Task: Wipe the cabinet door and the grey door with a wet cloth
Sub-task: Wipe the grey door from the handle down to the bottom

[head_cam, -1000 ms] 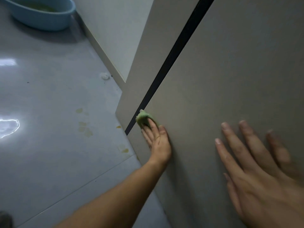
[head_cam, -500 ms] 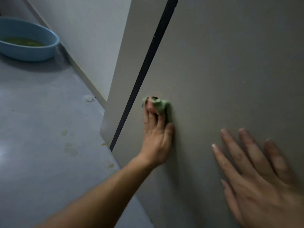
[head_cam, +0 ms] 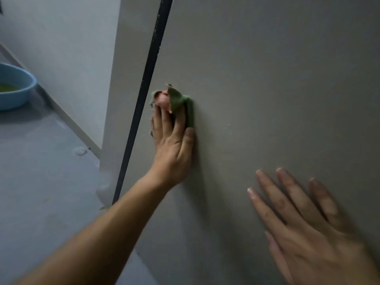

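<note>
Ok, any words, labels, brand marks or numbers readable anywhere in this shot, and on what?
None: no text shows anywhere in this view.
The door panel, the green cloth under the left hand, the blue basin and the wall show no writing.

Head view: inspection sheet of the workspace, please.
Surface: grey door panel, a few pale specks on it.
Job's things: green cloth, bunched, on the panel beside the black gap.
Clutter: small white round thing on the floor.
Grippers: left hand presses the cloth, fingers straight; right hand flat on the panel, fingers spread.
Cables: nothing seen.
Surroundings: blue basin holding greenish liquid, by the white wall.
</note>
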A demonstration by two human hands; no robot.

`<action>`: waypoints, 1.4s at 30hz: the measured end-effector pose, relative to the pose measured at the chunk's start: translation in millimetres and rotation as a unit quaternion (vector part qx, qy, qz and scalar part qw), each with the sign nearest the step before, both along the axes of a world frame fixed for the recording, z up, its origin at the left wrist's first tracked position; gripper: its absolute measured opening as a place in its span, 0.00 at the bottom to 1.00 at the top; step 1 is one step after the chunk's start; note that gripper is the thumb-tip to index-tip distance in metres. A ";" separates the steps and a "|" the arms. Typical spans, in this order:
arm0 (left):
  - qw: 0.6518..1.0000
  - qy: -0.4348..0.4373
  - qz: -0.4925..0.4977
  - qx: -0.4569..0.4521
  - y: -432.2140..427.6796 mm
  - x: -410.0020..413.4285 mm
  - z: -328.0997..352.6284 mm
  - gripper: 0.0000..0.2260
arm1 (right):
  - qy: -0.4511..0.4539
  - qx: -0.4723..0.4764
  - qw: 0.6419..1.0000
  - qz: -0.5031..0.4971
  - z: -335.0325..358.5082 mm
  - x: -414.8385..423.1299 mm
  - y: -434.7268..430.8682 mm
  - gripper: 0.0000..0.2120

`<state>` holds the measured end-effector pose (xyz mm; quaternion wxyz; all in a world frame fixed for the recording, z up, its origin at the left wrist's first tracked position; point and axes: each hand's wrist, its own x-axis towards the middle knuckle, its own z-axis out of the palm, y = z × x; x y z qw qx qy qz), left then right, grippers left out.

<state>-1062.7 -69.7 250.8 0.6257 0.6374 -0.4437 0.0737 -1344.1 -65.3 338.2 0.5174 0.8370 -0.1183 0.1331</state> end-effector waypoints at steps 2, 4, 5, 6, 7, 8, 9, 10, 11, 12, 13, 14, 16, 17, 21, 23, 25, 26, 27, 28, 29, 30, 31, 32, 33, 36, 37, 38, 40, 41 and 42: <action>1.000 0.007 0.014 -0.005 -1.6 -2.1 13.4 0.28 | -0.010 -0.001 1.000 -0.009 8.0 -0.7 0.3 0.35; 0.998 -0.069 0.004 -0.014 1.6 -32.2 20.3 0.27 | -0.031 -0.008 0.999 -0.009 17.0 2.5 0.3 0.35; 0.992 -0.127 -0.010 -0.021 5.2 -53.4 23.3 0.25 | -0.044 -0.015 0.999 -0.007 24.0 4.0 -0.2 0.33; 0.982 -0.185 -0.025 -0.024 9.6 -74.9 24.5 0.25 | -0.060 -0.023 0.998 -0.007 31.8 4.1 -0.6 0.32; 0.972 -0.230 -0.034 -0.020 13.7 -92.0 23.9 0.25 | -0.078 -0.027 0.997 -0.012 39.6 2.9 -1.1 0.31; 0.967 -0.252 -0.037 -0.011 17.8 -101.3 23.2 0.25 | -0.097 -0.024 0.995 -0.019 47.2 0.2 -1.2 0.31; 0.966 -0.256 -0.031 -0.005 20.1 -101.1 22.5 0.25 | -0.117 -0.014 0.993 -0.023 53.6 -3.1 -1.0 0.31; 0.970 -0.244 -0.021 -0.006 19.6 -92.5 23.0 0.25 | -0.131 -0.004 0.991 -0.024 58.3 -6.2 -0.7 0.31; 0.977 -0.214 -0.012 -0.011 16.7 -79.3 26.4 0.25 | -0.136 -0.002 0.990 -0.024 61.3 -9.1 -0.8 0.31; 0.985 -0.170 -0.005 -0.020 12.6 -63.1 32.6 0.26 | -0.133 -0.012 0.991 -0.024 62.7 -11.9 -1.3 0.31; 0.992 -0.123 0.000 -0.028 8.4 -45.1 42.9 0.26 | -0.129 -0.023 0.991 -0.026 63.0 -14.0 -1.6 0.31; 0.996 -0.081 0.006 -0.032 4.1 -29.2 54.2 0.26 | -0.128 -0.029 0.991 -0.028 62.7 -15.5 -1.6 0.30; 0.998 -0.042 0.021 -0.036 -1.0 -14.5 76.3 0.27 | -0.124 -0.036 0.991 -0.028 62.4 -16.1 -2.1 0.30; 0.998 -0.046 0.023 -0.037 -1.9 -18.7 84.8 0.27 | -0.120 -0.043 0.992 -0.026 62.8 -16.4 -3.1 0.29; 0.978 -0.202 -0.009 -0.048 6.3 -80.4 96.3 0.27 | -0.134 -0.071 0.988 -0.021 73.8 -22.3 -4.4 0.28; 0.964 -0.262 -0.007 -0.052 9.4 -90.0 105.7 0.26 | -0.137 -0.073 0.988 -0.023 81.1 -26.9 -5.8 0.29; 0.965 -0.254 0.008 -0.061 4.8 -73.9 130.1 0.26 | -0.134 -0.083 0.987 -0.021 85.3 -30.6 -7.5 0.31; 0.973 -0.220 0.015 -0.064 0.5 -62.7 144.6 0.27 | -0.131 -0.091 0.987 -0.017 86.5 -31.1 -8.3 0.31; 0.982 -0.175 0.021 -0.064 -3.0 -52.3 158.4 0.26 | -0.128 -0.097 0.987 -0.013 87.4 -31.1 -9.3 0.31; 0.989 -0.134 0.024 -0.063 -4.8 -46.4 168.9 0.26 | -0.126 -0.101 0.987 -0.010 87.6 -31.0 -10.3 0.31; 0.991 -0.115 0.024 -0.063 -4.9 -46.3 174.1 0.26 | -0.127 -0.101 0.987 -0.010 87.3 -30.6 -11.1 0.31; 0.990 -0.125 0.021 -0.065 -4.2 -51.9 174.4 0.27 | -0.128 -0.098 0.987 -0.010 86.8 -30.0 -11.3 0.31; 0.984 -0.166 0.017 -0.066 -2.8 -63.1 169.6 0.28 | -0.131 -0.095 0.987 -0.009 86.5 -29.4 -10.6 0.31; 0.973 -0.221 0.008 -0.064 -0.1 -78.4 161.1 0.28 | -0.135 -0.091 0.987 -0.006 86.5 -28.3 -9.9 0.30; 0.960 -0.274 -0.006 -0.065 4.8 -94.2 151.2 0.26 | -0.140 -0.085 0.987 -0.003 86.6 -27.4 -8.8 0.29; 0.938 -0.343 -0.018 -0.048 13.4 -107.2 137.2 0.24 | -0.155 -0.064 0.986 -0.002 90.0 -31.7 -4.8 0.29; 0.940 -0.338 -0.006 -0.047 11.3 -97.8 141.4 0.25 | -0.161 -0.062 0.985 -0.006 91.9 -35.7 -3.5 0.30; 0.949 -0.311 0.010 -0.050 6.9 -85.0 147.2 0.26 | -0.164 -0.065 0.984 -0.010 93.8 -40.3 -2.6 0.30; 0.976 -0.205 0.035 -0.056 -0.4 -57.0 164.1 0.27 | -0.165 -0.070 0.984 -0.014 96.8 -47.6 -1.1 0.29; 0.986 -0.153 0.038 -0.054 -1.8 -50.3 171.6 0.27 | -0.167 -0.069 0.983 -0.017 97.1 -50.0 0.3 0.29; 0.989 -0.131 0.036 -0.050 -2.2 -51.9 173.9 0.27 | -0.170 -0.067 0.983 -0.020 95.9 -50.7 1.6 0.30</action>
